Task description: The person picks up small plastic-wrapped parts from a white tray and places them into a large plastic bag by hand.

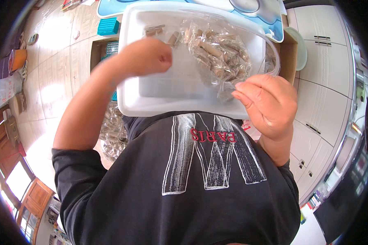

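Observation:
A white plastic tray rests against my belly. In it lies a clear plastic bag stuffed with small wooden pegs, and a few loose wooden pieces lie at the tray's far wall. My left hand is curled into a fist over the tray's left half, just left of the bag; I cannot see anything inside it. My right hand sits at the tray's near right corner, its fingertips pinching the bag's twisted lower end.
Under the tray stands an open cardboard box with teal baskets. More clear bags of wooden pieces lie on the wooden floor by my left side. White cabinets run along the right. A blue and white mat lies beyond the tray.

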{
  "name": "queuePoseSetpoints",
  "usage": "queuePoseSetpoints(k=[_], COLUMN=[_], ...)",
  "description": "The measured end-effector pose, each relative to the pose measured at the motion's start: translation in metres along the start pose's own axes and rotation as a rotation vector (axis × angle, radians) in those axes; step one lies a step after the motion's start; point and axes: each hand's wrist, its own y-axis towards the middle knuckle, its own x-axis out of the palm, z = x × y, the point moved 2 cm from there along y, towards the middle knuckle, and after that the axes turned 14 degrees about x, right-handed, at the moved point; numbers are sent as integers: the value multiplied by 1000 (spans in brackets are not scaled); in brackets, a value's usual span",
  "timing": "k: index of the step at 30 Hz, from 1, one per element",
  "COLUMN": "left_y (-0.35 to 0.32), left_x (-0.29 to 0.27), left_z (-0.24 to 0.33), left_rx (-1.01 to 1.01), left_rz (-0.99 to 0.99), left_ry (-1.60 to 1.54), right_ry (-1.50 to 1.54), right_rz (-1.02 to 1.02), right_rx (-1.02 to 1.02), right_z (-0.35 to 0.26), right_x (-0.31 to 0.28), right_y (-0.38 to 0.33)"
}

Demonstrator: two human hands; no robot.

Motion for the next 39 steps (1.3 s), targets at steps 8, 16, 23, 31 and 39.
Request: queuePoseSetpoints(k=[8, 16, 23, 31, 39], left_y=[38, -71, -216, 6, 73], left_x=[94, -43, -71, 6, 45], left_z=[-18, -63, -116, -13, -52], left_rx=[-17, -265, -1046, -55, -405], left_rz=[-170, 837, 619, 366, 115], left_ry=[556, 192, 1261, 609, 593], right_ry=[17, -15, 25, 9, 46], right_rz=[-86, 13, -13, -40, -6], right_rx=[24, -8, -22, -25, 3], right_z=[-8, -1, -4, -8, -8], right_x=[-1, 2, 3, 4, 6], right_y=[-1, -4, 2, 2, -6])
